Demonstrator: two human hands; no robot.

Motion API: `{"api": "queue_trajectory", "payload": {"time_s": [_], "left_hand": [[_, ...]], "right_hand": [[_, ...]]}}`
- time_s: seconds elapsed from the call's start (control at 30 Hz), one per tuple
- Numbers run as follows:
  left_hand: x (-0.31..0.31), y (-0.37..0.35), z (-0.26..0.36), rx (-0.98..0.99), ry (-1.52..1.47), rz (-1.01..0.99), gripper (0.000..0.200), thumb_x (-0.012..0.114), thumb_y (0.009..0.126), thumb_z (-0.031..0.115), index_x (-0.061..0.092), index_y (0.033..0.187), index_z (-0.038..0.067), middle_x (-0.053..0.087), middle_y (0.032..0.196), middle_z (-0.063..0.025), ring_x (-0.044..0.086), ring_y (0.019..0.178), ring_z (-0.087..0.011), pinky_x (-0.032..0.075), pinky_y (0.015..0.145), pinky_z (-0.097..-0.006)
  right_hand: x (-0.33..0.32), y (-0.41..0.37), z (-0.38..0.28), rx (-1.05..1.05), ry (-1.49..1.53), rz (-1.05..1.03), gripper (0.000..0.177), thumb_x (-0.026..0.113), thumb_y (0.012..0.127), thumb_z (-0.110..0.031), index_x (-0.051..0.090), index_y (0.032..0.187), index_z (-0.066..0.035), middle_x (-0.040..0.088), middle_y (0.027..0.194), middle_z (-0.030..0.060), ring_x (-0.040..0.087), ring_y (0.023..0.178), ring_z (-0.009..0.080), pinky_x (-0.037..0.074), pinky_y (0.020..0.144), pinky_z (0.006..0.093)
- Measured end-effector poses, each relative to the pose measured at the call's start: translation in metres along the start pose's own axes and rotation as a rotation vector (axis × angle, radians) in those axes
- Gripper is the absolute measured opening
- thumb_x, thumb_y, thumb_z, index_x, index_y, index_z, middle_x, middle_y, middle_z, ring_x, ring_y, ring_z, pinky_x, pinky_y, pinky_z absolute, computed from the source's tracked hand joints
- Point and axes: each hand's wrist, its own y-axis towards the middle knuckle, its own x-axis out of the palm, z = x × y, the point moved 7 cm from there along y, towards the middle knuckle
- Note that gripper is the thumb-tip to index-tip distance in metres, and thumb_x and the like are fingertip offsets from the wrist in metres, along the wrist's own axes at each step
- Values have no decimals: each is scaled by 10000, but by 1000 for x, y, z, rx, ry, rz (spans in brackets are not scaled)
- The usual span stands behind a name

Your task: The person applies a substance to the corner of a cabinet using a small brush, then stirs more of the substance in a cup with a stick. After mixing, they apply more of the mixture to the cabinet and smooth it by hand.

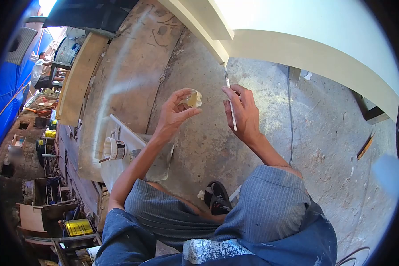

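My left hand [175, 111] is closed around a small cup [193, 98] with pale, yellowish material in it. It hangs in front of me, over the concrete floor. Between the fingers of my right hand [244, 111] is a thin white paintbrush [228, 83], held upright. The brush tip reaches the lower corner of a cream-coloured panel piece [199, 27], touching it or very near. Another cream panel edge [297, 44] curves away to the right from that corner.
A white bucket [114, 149] stands on a grey sheet or board [157, 166] to my left. Wooden boards [119, 75] lie beyond it. A cable [291, 115] runs along the floor on the right. A person [38, 71] sits at the far left.
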Motion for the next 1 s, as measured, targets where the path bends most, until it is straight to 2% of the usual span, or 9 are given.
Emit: {"api": "queue_trajectory", "payload": {"time_s": [0.5, 0.8, 1.0], "left_hand": [[1, 1, 2, 14, 11, -4, 673, 851, 871, 59, 515, 1452, 11, 610, 1376, -87, 647, 1158, -160, 533, 1006, -303], [0, 0, 1, 0, 26, 3, 670, 853, 868, 64, 518, 1445, 12, 607, 1384, -94, 647, 1149, -165, 534, 1005, -305], [1, 0, 1, -8, 19, 3, 657, 845, 872, 52, 521, 1443, 18, 607, 1385, -86, 643, 1157, -164, 530, 1009, -305]], "right_hand": [[2, 3, 0, 0, 9, 4, 528, 737, 837, 15, 603, 1340, -70, 598, 1251, 152, 637, 1014, 320, 597, 715, 396], [2, 2, -2, -5, 12, 12, 466, 729, 891, -13, 605, 1336, -71, 599, 1252, 148, 641, 1007, 308, 595, 699, 396], [4, 2, -2, -1, 20, 11, 520, 724, 861, 7, 592, 1357, -73, 596, 1259, 154, 640, 1011, 316, 597, 714, 397]]}}
